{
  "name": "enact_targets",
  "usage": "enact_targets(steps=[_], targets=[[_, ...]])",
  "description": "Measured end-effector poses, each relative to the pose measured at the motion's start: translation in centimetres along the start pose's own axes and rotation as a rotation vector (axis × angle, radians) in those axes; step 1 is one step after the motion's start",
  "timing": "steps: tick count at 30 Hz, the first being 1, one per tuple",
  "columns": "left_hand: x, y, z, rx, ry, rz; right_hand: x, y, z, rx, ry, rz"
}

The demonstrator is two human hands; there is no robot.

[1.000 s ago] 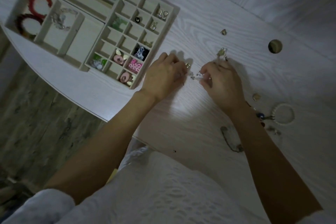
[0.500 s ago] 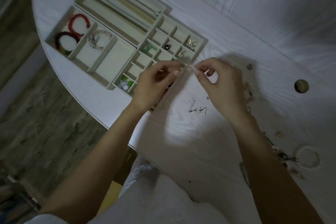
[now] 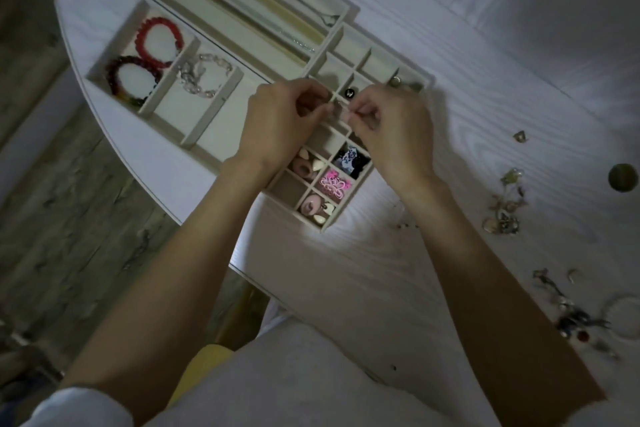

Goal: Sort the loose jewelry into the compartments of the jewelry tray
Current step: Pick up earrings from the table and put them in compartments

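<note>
Both hands, left hand [image 3: 277,121] and right hand [image 3: 391,125], pinch a small earring [image 3: 337,110] above the jewelry tray [image 3: 353,7], many compartments filled; loose jewelry [image 3: 505,208] waits at right.

Two hands meet over the small boxes of the jewelry tray [image 3: 349,9]. The left hand [image 3: 277,121] and the right hand [image 3: 394,128] pinch one tiny piece [image 3: 341,110] between their fingertips. More loose jewelry [image 3: 507,208] lies on the white table [image 3: 485,45].
</note>
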State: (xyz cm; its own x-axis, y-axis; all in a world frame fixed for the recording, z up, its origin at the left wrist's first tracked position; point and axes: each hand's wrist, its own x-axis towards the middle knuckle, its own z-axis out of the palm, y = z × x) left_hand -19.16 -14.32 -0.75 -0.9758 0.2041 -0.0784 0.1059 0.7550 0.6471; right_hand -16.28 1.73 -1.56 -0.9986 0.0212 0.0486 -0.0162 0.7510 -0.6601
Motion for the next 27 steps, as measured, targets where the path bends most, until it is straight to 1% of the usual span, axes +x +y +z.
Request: enact_targets(steps=[2, 5, 7, 9, 11, 13, 16, 20, 27], targets=[[-0.5, -0.3, -0.4, 0.064, 0.016, 0.056, 0.0, 0.1, 0.3, -0.082, 0.037, -0.039], [-1.2, -1.3, -1.2, 0.186, 0.052, 0.22, -0.3, 0.6, -0.4, -0.13, 0.109, -0.053], [-1.4, -1.8, -1.7, 0.306, 0.054, 0.329, -0.8, 0.9, -1.1, -0.163, 0.127, -0.065], [-1.3, -2.2, -1.7, 0.404, 0.042, 0.424, -1.0, 1.2, -1.3, -0.18, 0.081, -0.112], [-0.9, -2.3, -1.5, 0.454, 0.002, 0.478, -1.0, 1.3, -1.1, -0.217, -0.016, -0.176], [-0.6, -2.3, -1.2, 0.478, -0.044, 0.499, -0.8, 1.2, -0.8, -0.254, -0.092, -0.23], [-0.5, -2.0, -0.8, 0.489, -0.096, 0.482, -0.5, 1.3, -0.5, -0.322, -0.153, -0.3], [-0.4, -1.8, -0.8, 0.496, -0.121, 0.453, -0.2, 1.8, -0.8, -0.383, -0.135, -0.285], [-0.6, -2.2, -0.5, 0.428, -0.101, 0.411, -0.6, 2.1, -0.3, -0.346, -0.104, -0.252]])
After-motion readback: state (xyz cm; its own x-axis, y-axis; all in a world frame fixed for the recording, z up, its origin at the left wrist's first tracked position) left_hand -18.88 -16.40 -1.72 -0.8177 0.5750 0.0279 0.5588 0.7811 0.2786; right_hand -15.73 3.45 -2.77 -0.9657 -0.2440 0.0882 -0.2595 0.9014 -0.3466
